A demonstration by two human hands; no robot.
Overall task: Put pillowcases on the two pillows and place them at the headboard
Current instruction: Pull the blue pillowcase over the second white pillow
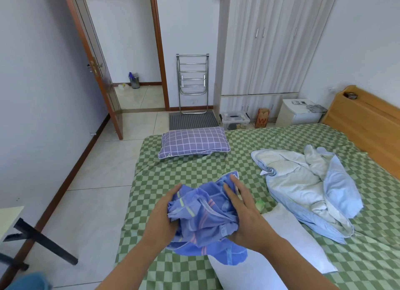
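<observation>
A bunched blue pillowcase is held above the near edge of the bed, between both hands. The left hand is curled around the gathered cloth on its left side, fingers folded into the fabric. The right hand is pressed against the right side, with its fingers extended and only slightly bent over the cloth; whether the thumb is pinching the fabric beneath cannot be told. 1 bare white pillow is lying directly below and to the right of the hands, uncovered. The other pillow is already cased in purple grid fabric and is lying at the far left corner of the mattress, well apart from the wooden headboard on the right. A crumpled pale blue quilt is lying between the bare pillow and the headboard. The step in hand is judged to be the sorting of the second case to find its opening. The next move is judged to require that the open end be located and spread, then drawn over 1 end of the bare pillow. Neither pillow has yet been placed at the headboard.
</observation>
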